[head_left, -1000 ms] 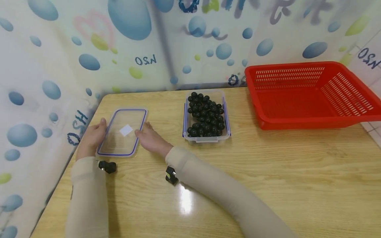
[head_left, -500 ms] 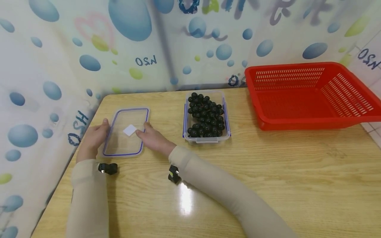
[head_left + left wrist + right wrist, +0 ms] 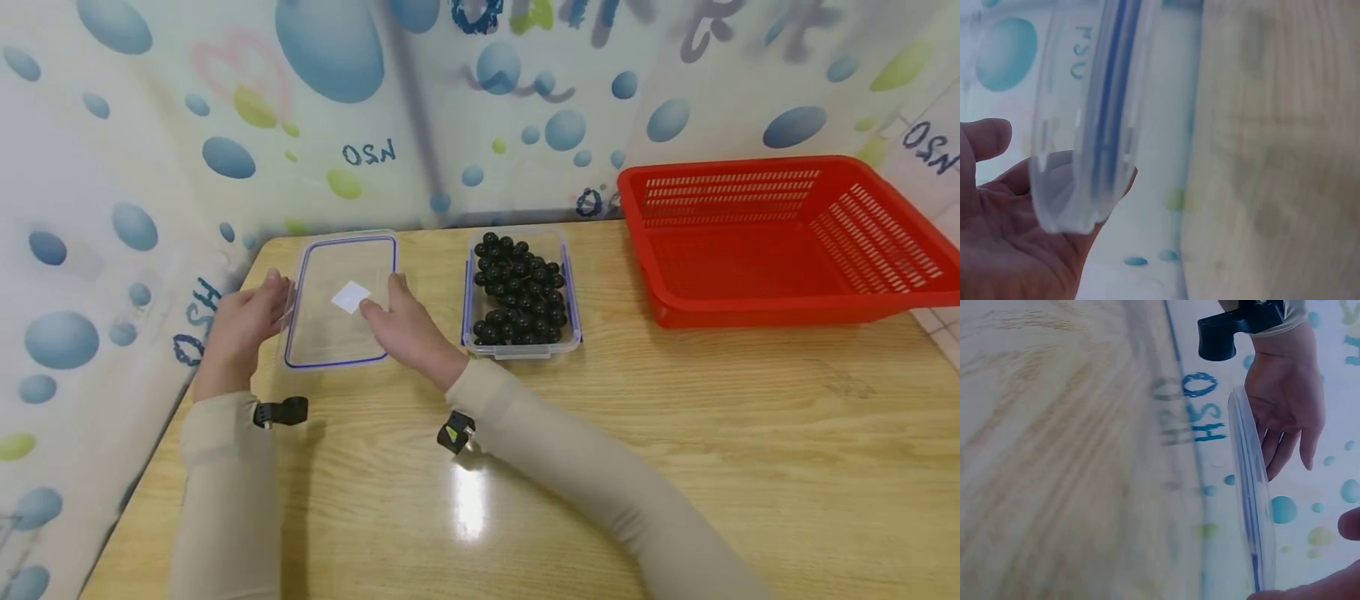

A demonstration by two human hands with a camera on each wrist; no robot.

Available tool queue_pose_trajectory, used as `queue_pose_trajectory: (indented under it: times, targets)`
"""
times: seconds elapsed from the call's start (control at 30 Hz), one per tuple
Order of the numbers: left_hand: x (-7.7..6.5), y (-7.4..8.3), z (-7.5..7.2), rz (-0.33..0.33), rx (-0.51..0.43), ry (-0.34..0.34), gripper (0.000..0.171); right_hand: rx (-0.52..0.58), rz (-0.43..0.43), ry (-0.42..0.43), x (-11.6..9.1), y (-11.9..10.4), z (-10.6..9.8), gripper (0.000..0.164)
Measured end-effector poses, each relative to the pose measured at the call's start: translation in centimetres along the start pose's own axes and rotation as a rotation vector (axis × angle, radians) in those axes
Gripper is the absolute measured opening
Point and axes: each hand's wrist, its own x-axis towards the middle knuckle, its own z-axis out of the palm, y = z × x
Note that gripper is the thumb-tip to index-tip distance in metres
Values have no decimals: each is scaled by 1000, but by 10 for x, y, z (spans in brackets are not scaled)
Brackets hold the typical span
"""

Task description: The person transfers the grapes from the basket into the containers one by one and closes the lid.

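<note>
Dark grapes (image 3: 517,287) lie in the clear box (image 3: 522,352).
Left of it, over the table (image 3: 660,467), the right hand (image 3: 414,332) seems to pinch one edge of a clear lid (image 3: 337,340); the left hand (image 3: 246,327), fingers uncurled, touches the opposite edge.

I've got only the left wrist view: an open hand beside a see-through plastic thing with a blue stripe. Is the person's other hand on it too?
Observer: Yes. The head view shows the right hand holding that clear lid at its right side.
Visitor: Funny, I'd never have guessed! My picture shows nothing to eat. Is there anything like that nearby?
Observer: There is. To the right of the lid, what look like dark grapes sit in a clear container.
</note>
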Motion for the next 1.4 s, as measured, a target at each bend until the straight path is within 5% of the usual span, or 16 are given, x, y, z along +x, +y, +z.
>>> queue_pose_trajectory:
  times: [0.23,0.47,0.67,0.97,1.4]
  targets:
    - [-12,29,26,110,-75,-59,82,-52,-74,105,-16,-13,-37,72]
    - [-16,49,68,221,-191,-138,66,-76,-159,226,-27,-5,-87,48]
    - [-18,71,107,260,-255,-223,56,-116,-57,251,-47,4,-132,39]
    - [-26,90,147,304,-246,-325,51,-118,102,292,-71,8,-183,63]
    - [-29,100,165,295,-157,-320,51,-105,127,343,-76,13,-205,46]
